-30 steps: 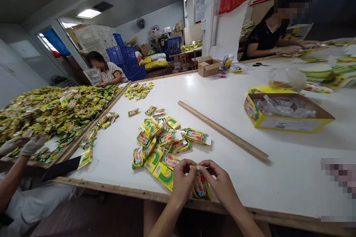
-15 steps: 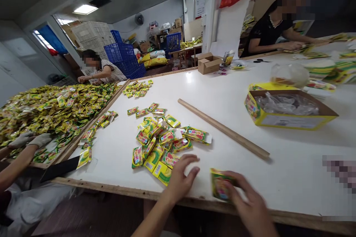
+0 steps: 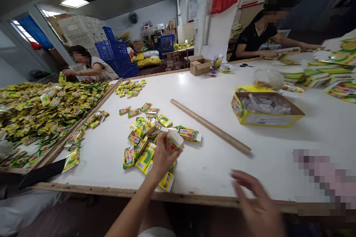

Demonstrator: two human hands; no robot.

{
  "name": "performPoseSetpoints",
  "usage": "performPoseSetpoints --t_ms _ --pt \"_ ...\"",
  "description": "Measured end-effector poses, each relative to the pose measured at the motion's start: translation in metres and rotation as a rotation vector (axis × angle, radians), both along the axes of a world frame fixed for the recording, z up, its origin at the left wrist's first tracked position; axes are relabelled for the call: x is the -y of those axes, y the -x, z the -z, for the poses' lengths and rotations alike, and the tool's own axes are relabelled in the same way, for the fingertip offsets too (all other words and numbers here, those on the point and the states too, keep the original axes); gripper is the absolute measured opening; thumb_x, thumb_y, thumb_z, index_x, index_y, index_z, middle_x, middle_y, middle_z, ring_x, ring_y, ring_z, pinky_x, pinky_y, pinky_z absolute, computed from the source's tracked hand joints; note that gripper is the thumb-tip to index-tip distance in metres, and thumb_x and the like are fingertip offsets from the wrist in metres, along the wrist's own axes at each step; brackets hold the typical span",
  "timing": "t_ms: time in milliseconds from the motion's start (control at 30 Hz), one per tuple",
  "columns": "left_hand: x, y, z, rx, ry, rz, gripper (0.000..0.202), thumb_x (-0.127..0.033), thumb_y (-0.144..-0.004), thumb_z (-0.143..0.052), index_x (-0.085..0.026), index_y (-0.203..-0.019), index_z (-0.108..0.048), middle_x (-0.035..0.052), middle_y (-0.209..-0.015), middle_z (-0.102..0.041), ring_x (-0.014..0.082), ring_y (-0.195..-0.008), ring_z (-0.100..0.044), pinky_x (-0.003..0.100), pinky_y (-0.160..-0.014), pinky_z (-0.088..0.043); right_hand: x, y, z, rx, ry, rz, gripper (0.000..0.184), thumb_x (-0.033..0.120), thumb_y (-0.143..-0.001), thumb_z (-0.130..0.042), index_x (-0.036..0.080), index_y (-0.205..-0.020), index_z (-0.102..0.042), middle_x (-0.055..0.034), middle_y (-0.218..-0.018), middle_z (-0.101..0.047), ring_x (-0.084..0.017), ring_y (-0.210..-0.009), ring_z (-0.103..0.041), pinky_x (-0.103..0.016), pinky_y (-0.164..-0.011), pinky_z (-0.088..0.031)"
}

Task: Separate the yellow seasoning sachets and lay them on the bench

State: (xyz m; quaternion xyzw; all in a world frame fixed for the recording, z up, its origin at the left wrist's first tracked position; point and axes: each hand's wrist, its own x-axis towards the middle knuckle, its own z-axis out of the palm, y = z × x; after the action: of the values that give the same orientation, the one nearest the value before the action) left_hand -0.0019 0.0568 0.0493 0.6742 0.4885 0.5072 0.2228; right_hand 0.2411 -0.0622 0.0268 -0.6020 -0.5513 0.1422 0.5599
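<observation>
My left hand point(image 3: 162, 157) is closed on a small yellow-green carton point(image 3: 175, 140), its white end flap facing up, above a loose pile of similar cartons point(image 3: 141, 139). My fingers partly cover its print. Near the table's front edge, my right hand point(image 3: 254, 202) is open and slightly blurred, thumb and fingers apart, with nothing between them. A wooden strip point(image 3: 210, 126) lies on the white table point(image 3: 205, 172) between the pile and a yellow display box point(image 3: 269, 120) holding clear plastic bags point(image 3: 260, 103).
A wooden rail point(image 3: 83, 120) divides off a big heap of small packets point(image 3: 50, 118) at left. A small brown cardboard box point(image 3: 199, 66) and scissors point(image 3: 246, 65) sit at the back. Two people work across the table, with stacked printed card point(image 3: 317, 74) at right.
My right hand has let go of the carton it held and is now empty. My left hand has moved left and up to the pile and taken hold of a carton. The view has shifted right.
</observation>
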Motion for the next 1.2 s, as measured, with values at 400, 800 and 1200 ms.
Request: performPoseSetpoints --t_ms 400,800,1200 --pt "0.049 -0.016 0.05 0.416 0.415 0.323 0.028 -0.035 -0.081 -0.066 -0.018 -0.1 -0.056 0.0039 -0.091 -0.06 0.0153 -0.079 -0.059 0.027 -0.072 -0.048 -0.07 0.058 0.028 -0.332 0.212 -0.566 0.027 0.043 -0.087 -0.055 0.02 -0.1 -0.059 -0.0066 -0.099 -0.064 -0.022 -0.095 -0.061 -0.031 -0.082 -0.051" --pt "0.039 -0.025 0.047 0.555 0.399 0.35 0.043 -0.036 -0.074 -0.073 -0.02 -0.111 -0.058 0.0045 -0.091 -0.068 0.0195 -0.086 -0.065 0.032 -0.08 -0.052 -0.074 0.054 0.03 -0.314 0.187 -0.524 0.033 0.046 -0.085 -0.059 0.02 -0.106 -0.06 -0.0071 -0.096 -0.066 -0.022 -0.089 -0.063 -0.032 -0.079 -0.051" --pt "0.044 -0.031 0.031 0.347 0.377 0.209 0.024 -0.038 -0.079 -0.067 -0.016 -0.088 -0.066 0.0046 -0.08 -0.066 0.016 -0.072 -0.06 0.026 -0.068 -0.048 -0.066 0.061 0.006 -0.197 0.254 -0.452 0.04 0.058 -0.081 -0.058 0.02 -0.087 -0.065 -0.0063 -0.084 -0.068 -0.022 -0.075 -0.062 -0.033 -0.071 -0.051"
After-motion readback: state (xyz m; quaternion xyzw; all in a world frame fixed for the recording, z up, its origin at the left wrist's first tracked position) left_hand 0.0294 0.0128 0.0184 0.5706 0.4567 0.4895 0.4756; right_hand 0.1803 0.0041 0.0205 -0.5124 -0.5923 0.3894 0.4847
